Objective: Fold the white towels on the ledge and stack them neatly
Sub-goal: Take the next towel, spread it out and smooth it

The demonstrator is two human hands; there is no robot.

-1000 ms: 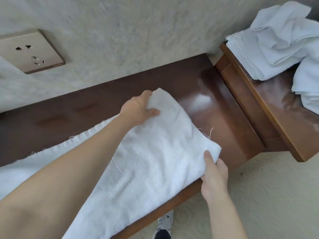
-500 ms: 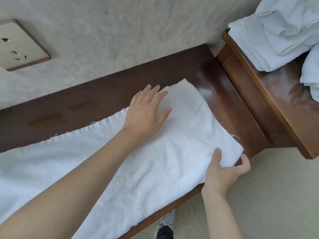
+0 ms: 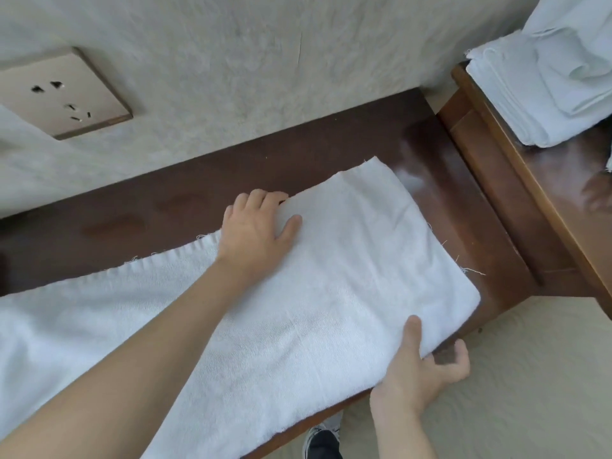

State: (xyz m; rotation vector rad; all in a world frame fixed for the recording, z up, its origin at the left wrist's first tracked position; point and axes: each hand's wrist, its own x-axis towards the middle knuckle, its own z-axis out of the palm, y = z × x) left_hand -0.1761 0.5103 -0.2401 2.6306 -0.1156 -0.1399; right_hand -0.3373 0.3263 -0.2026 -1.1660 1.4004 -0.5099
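At the frame's centre, my left hand [image 3: 256, 226] lay on the towel [image 3: 331, 293] along the ledge [image 3: 430, 154], fingers curled over its far edge to pin it. Lower right, my right hand [image 3: 420, 369] pinched the overhanging near corner, thumb on top, ready to fold. Bare wood remained beyond; folded towels [image 3: 530, 84] sat upper right.

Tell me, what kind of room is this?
Probably a hotel or guest room. A dark wooden ledge runs along a textured wall with a socket, and a stack of white towels waits on a side cabinet.
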